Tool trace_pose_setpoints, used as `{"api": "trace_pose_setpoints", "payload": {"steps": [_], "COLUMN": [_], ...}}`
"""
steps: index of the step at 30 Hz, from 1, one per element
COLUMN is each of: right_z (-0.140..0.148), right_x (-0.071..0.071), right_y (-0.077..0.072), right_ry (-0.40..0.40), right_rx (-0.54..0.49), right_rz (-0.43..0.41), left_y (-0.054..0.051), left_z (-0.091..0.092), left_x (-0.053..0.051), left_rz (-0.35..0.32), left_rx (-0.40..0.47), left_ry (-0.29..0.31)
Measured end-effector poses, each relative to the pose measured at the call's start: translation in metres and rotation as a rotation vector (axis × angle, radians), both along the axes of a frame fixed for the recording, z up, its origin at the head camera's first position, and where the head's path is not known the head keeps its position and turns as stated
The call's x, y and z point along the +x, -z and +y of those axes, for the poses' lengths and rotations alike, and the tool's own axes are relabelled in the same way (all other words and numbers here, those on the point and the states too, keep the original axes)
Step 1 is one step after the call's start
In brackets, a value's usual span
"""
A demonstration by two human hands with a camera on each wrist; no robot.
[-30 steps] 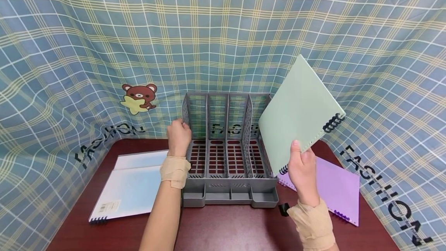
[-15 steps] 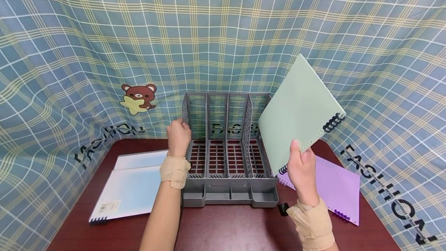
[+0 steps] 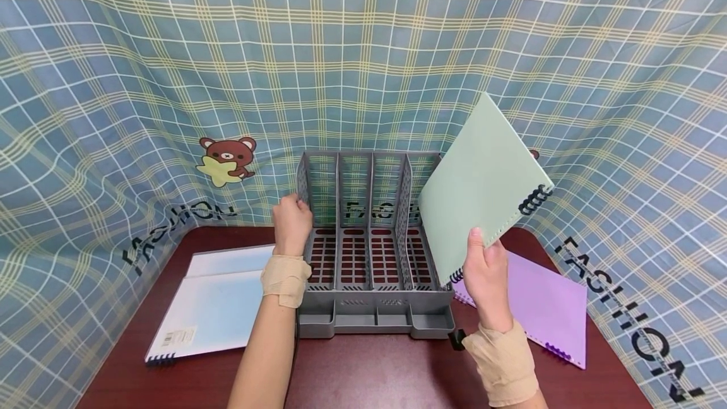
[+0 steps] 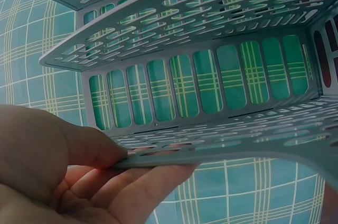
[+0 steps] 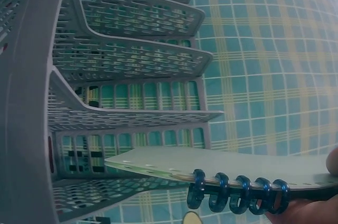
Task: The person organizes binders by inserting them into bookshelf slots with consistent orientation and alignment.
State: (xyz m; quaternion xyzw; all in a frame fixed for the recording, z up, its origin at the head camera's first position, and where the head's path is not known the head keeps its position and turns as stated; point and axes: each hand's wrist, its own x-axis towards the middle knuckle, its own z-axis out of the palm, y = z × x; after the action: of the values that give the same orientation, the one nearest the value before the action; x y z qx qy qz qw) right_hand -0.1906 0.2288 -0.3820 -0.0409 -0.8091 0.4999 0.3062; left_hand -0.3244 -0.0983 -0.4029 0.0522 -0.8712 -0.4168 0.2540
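A grey desktop file rack (image 3: 354, 298) stands on the table, with upright perforated dividers and small trays along its front. My left hand (image 3: 291, 226) grips the rack's left side panel (image 4: 222, 152), thumb on one face and fingers on the other. In my right hand (image 3: 486, 283) is a pale green loose-leaf notebook (image 3: 479, 175), pinched by its black-ringed edge. It is held tilted at the right end of the rack. From the right wrist, the notebook's corner (image 5: 119, 160) appears over the rightmost compartment; whether it touches the rack I cannot tell.
Light blue and white ring-bound notebooks (image 3: 210, 308) lie on the left of the dark red table (image 3: 363, 371). A purple ring-bound notebook (image 3: 548, 302) lies at the right, partly behind my right hand. Plaid cloth (image 3: 363, 49) hangs around the back and sides.
My right hand has shifted slightly left with the pale green notebook, bringing it closer over the rack's right end. The left hand keeps its grip on the side panel.
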Motion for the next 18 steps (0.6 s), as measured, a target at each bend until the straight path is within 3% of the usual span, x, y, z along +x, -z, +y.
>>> {"api": "trace_pose_setpoints", "payload": {"steps": [8,18], "right_z": [-0.002,-0.005], "right_x": [-0.009,-0.023], "right_y": [0.013,0.032], "right_ry": [-0.005,0.034], "right_rx": [-0.043,-0.016], "right_rz": [-0.033,-0.012], "left_y": [0.001,0.002], "left_z": [0.0,-0.001], "left_x": [0.0,0.0], "left_rz": [0.009,0.012], "left_rx": [0.004,0.007], "left_ry": [0.004,0.007]}}
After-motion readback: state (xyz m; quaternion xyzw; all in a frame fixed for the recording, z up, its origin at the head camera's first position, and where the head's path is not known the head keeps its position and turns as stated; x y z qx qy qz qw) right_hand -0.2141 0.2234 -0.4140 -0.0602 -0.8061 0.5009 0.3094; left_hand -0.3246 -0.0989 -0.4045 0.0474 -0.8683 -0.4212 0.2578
